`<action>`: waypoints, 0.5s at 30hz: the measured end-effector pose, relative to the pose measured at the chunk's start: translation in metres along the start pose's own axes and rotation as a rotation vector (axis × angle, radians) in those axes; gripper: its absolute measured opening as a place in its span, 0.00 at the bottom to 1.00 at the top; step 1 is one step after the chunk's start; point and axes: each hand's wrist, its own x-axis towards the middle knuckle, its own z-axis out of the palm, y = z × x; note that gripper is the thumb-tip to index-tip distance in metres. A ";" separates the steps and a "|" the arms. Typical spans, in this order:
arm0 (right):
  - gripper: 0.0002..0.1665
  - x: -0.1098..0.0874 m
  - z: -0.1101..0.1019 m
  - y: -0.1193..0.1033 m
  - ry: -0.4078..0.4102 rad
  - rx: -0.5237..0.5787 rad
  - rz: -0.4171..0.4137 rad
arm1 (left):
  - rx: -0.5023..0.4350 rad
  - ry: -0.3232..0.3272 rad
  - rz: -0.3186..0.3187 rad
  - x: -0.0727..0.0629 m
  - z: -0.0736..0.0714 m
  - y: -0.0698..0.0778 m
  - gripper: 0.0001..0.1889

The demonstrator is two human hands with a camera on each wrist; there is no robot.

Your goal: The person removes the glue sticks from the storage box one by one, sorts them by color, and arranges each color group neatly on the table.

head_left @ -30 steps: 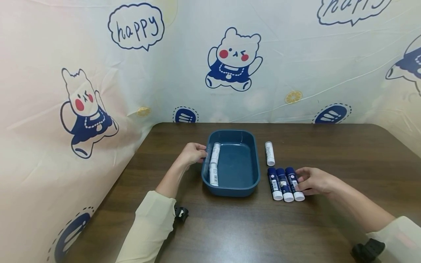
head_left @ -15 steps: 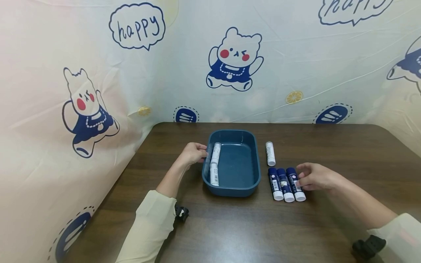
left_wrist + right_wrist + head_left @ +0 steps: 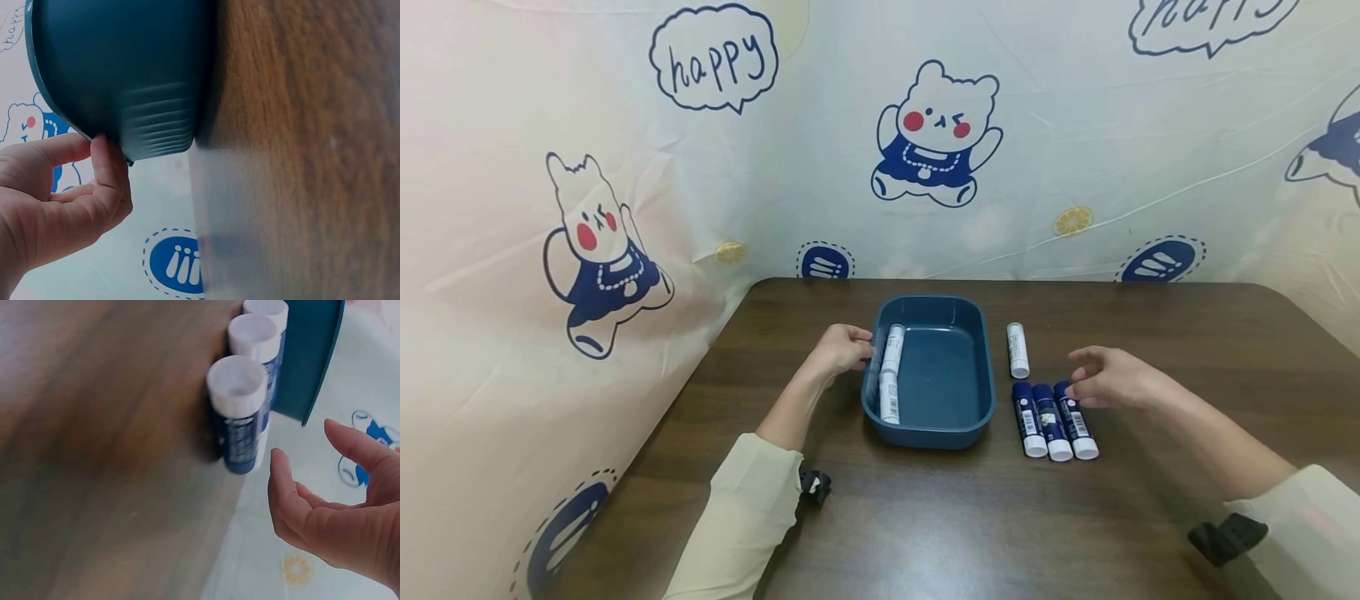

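Observation:
With thumb and finger, my left hand (image 3: 841,350) pinches the left rim of a dark teal tray (image 3: 951,437); the left wrist view shows the fingertips on its edge. Two white glue sticks (image 3: 892,350) lie end to end along the tray's left wall. Right of the tray, three navy glue sticks with white ends (image 3: 1051,423) lie side by side. Another white glue stick (image 3: 1017,350) lies behind them. My right hand (image 3: 1112,377) hovers over the back end of the rightmost navy stick, holding nothing. Its thumb and fingers (image 3: 284,481) are apart in the right wrist view.
A brown wooden table (image 3: 940,525) carries everything. Behind and to the left hangs a pale printed cloth (image 3: 820,150) that meets the table's back edge. Dark wrist cameras (image 3: 1228,537) sit on both sleeves.
My right hand has moved away from the middle of the rightmost navy glue stick, back and slightly up toward its far end. The left hand, tray and glue sticks stay put.

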 end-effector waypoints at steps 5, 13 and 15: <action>0.42 0.005 0.007 -0.016 0.011 -0.069 -0.061 | -0.002 0.006 -0.002 0.000 0.000 0.000 0.16; 0.42 0.011 0.020 -0.036 0.025 -0.072 -0.124 | -0.011 0.010 -0.001 0.000 0.000 0.000 0.16; 0.42 0.013 0.023 -0.039 0.029 -0.065 -0.142 | -0.013 0.010 -0.002 0.000 0.000 0.000 0.16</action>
